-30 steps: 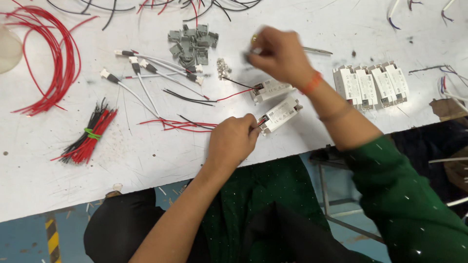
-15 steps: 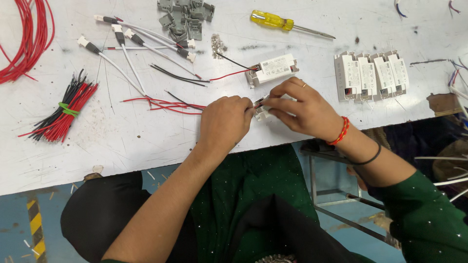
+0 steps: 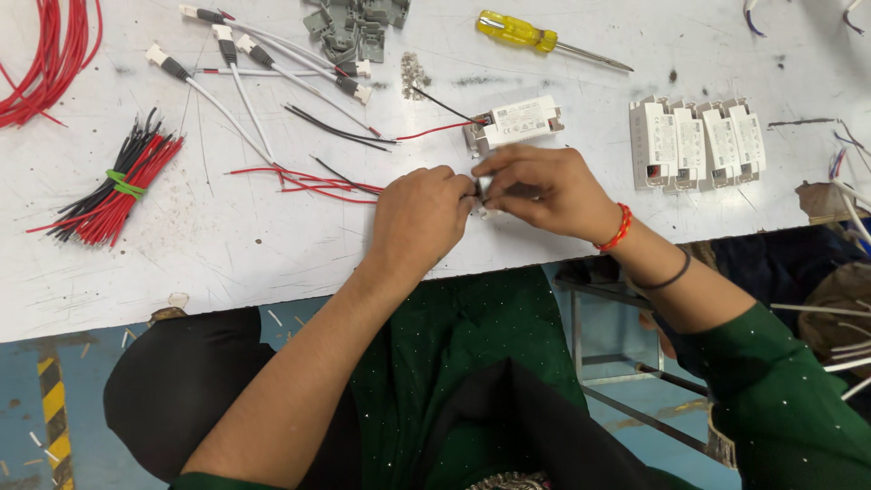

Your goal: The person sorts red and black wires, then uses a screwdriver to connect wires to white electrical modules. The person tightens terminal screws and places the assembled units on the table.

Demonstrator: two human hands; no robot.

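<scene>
White module: we pinch a small white module (image 3: 485, 188) between our two hands near the desk's front edge; it is mostly hidden by our fingers.
Left hand (image 3: 419, 218): curled shut, fingertips pressed to the module's left end.
Right hand (image 3: 544, 189): closed over the module from the right, with a red bracelet (image 3: 620, 227) at the wrist.
Second module (image 3: 517, 121): lies at 12 o'clock from our hands, with a red wire and a black wire running out of its left end.
Row of modules (image 3: 697, 141): four side by side at 2 o'clock.
Screwdriver (image 3: 544, 38): yellow handle, far at 12 o'clock.
Loose red wires (image 3: 304, 181): at 9 o'clock, running to our left hand.
Wire bundle (image 3: 113, 189): red and black, green tie, far at 9 o'clock.
Desk (image 3: 227, 245): white, scuffed.
</scene>
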